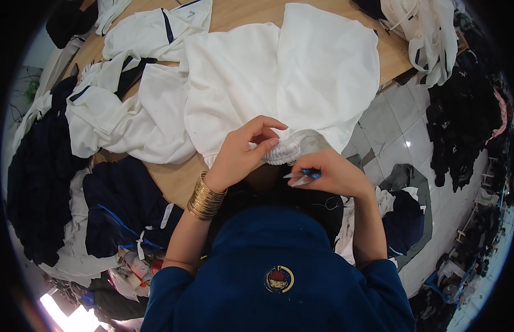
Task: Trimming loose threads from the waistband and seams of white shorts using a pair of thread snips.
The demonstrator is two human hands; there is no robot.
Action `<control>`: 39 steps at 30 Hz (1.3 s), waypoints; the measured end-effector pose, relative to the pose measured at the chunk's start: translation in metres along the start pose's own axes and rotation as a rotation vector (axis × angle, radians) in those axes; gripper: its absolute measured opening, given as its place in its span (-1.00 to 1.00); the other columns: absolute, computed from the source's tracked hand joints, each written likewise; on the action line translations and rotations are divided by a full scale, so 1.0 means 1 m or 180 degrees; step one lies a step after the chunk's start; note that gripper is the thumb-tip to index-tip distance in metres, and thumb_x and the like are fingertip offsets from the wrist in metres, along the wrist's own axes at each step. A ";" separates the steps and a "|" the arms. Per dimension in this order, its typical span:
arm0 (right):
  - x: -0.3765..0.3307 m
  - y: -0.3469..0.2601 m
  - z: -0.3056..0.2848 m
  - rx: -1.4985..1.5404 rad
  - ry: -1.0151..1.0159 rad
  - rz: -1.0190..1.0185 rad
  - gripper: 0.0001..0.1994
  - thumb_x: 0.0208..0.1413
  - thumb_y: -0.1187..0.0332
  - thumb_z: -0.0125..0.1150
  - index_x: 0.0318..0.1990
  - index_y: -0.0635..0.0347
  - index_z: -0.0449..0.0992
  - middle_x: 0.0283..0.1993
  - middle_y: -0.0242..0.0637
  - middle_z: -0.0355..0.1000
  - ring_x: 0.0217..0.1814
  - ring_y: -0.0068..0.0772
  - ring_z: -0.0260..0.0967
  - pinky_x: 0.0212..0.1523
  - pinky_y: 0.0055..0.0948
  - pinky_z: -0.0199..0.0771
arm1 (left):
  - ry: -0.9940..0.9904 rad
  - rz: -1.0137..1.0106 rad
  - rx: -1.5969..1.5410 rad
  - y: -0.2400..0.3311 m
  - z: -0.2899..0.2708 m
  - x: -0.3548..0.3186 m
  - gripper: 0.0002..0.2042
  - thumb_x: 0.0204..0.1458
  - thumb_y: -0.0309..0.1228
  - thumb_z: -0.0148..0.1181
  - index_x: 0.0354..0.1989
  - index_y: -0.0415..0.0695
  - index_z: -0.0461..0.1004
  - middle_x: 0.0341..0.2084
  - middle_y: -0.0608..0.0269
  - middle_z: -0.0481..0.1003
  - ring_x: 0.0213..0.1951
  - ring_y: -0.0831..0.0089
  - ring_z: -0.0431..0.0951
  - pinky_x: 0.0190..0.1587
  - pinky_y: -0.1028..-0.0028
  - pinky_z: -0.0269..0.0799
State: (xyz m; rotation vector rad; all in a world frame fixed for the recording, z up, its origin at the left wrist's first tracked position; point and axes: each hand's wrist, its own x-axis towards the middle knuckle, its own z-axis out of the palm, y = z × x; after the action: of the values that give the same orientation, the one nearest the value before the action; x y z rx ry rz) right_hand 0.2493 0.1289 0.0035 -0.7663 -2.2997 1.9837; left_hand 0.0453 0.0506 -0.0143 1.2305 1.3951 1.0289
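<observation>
A white garment (279, 83) lies spread over the wooden table (174, 180), its gathered elastic waistband (293, 146) pulled toward me at the table's near edge. My left hand (243, 155), with gold bangles on the wrist, pinches the waistband between thumb and fingers. Just right of it, my right hand (334, 174) grips a small blue-handled thread snipper (302, 177), its metal tip pointing left under the waistband.
More white garments with dark trim (129, 94) are heaped on the table's left. Dark navy clothes (41, 177) pile up at the left and below. White fabric (428, 33) hangs at the top right. Black clothes (461, 116) and a tiled floor (406, 133) are on the right.
</observation>
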 end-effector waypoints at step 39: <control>-0.004 -0.012 0.009 -0.2741 0.2246 -0.1011 -0.74 -0.11 0.12 0.28 -0.36 0.04 0.45 -0.51 -0.51 0.31 -0.44 -0.48 0.21 -0.25 -0.34 0.00 | -0.0074 0.0188 -0.0596 0.026 -0.007 -0.006 -0.70 0.02 -0.52 0.13 -0.03 -0.18 0.35 -0.40 0.27 0.50 -0.33 0.64 0.44 -0.22 0.61 0.33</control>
State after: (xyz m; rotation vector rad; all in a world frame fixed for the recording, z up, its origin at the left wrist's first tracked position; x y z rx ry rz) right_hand 0.2462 0.1178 0.0138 -0.8400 -2.4782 0.4074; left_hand 0.0429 0.0477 0.0127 1.1473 1.2209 1.1551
